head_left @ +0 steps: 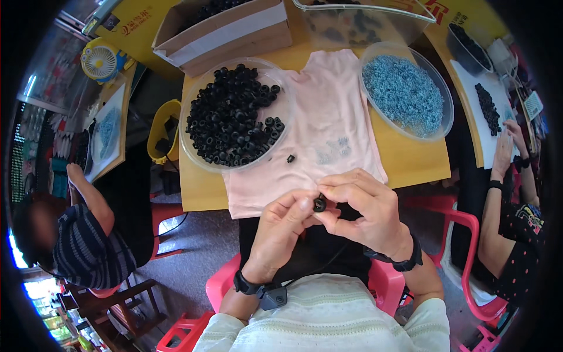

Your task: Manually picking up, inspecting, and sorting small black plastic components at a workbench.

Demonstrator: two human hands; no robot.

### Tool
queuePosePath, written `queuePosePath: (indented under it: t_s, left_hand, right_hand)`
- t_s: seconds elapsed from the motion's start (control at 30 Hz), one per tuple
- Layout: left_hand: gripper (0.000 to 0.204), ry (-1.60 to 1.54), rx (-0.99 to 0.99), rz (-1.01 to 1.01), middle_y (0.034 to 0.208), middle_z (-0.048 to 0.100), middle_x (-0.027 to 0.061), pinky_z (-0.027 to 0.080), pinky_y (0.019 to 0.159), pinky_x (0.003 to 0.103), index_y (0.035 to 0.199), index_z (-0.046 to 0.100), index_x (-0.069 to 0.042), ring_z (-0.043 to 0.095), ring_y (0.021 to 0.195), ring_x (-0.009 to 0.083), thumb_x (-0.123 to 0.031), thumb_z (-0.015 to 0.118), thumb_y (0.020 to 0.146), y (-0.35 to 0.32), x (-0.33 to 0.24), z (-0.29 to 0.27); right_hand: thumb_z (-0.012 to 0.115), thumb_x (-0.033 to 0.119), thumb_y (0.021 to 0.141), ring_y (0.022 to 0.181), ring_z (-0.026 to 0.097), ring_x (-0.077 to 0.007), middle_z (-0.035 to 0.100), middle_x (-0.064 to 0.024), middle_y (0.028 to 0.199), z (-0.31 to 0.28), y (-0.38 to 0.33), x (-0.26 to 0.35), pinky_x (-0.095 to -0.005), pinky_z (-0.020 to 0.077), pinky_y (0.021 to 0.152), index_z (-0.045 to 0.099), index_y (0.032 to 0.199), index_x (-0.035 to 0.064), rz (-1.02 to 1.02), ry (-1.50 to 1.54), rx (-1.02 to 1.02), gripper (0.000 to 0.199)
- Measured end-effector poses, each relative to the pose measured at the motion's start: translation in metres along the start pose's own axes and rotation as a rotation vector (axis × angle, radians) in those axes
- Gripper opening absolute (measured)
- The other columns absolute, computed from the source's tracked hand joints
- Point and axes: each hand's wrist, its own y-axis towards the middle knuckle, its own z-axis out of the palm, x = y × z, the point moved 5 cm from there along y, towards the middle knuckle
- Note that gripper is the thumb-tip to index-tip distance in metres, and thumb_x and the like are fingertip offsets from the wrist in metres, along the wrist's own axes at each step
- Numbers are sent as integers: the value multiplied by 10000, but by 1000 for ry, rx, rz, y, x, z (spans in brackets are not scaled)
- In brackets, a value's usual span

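Close in front of my body, over the near edge of a pink garment (305,114), both hands meet at a small black ring-shaped part (319,205) with a hole in its end. My left hand (278,229) pinches it between thumb and fingers. From the other side, the thumb and index finger of my right hand (369,211) close around the same part; whether a smaller piece is also between them is hidden. One loose black part (291,158) lies on the cloth, beyond my left hand. Small greyish-blue bits (333,151) are scattered on the cloth beyond my right hand.
A clear round tray (281,73) of black parts stands on the left, a clear tub (448,120) of tiny blue pieces on the right. Behind them are a cardboard box (234,38) and a plastic bin (375,20). People work at tables on both sides.
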Motion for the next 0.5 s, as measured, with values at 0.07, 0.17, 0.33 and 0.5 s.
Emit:
queuePosePath:
  t_s: [0.07, 0.17, 0.33, 0.5]
  left_hand:
    - [253, 51, -41, 32, 1030, 658, 128, 510, 898, 348, 1112, 593, 1, 641, 1001, 216, -202, 535, 972, -1, 1, -4]
    - [265, 109, -57, 18, 1024, 657, 137, 508, 902, 345, 1109, 590, 5, 640, 1005, 216, -215, 519, 980, 0, 9, -11]
    - [344, -72, 81, -231, 1028, 650, 154, 509, 882, 336, 1120, 586, 16, 639, 982, 217, -282, 460, 1003, 2, 12, -4]
    - [378, -260, 125, -293, 1032, 631, 142, 502, 891, 344, 1097, 599, 23, 618, 974, 211, -320, 489, 983, 3, 23, -6]
  right_hand:
    - [756, -16, 636, 792, 632, -217, 668, -92, 953, 5, -4, -4, -297, 529, 674, 622, 914, 2, 17, 8, -27, 310]
    - [755, -14, 641, 796, 631, -213, 668, -88, 958, 12, -11, -8, -287, 528, 671, 628, 921, 9, 39, -8, -48, 308]
    - [766, -3, 639, 818, 625, -216, 665, -89, 963, 10, -12, -12, -296, 526, 678, 638, 932, 22, 36, 58, -24, 320]
    - [769, 4, 642, 794, 611, -175, 629, -89, 969, 9, -14, -16, -268, 521, 646, 668, 956, 33, 47, 106, 0, 331]
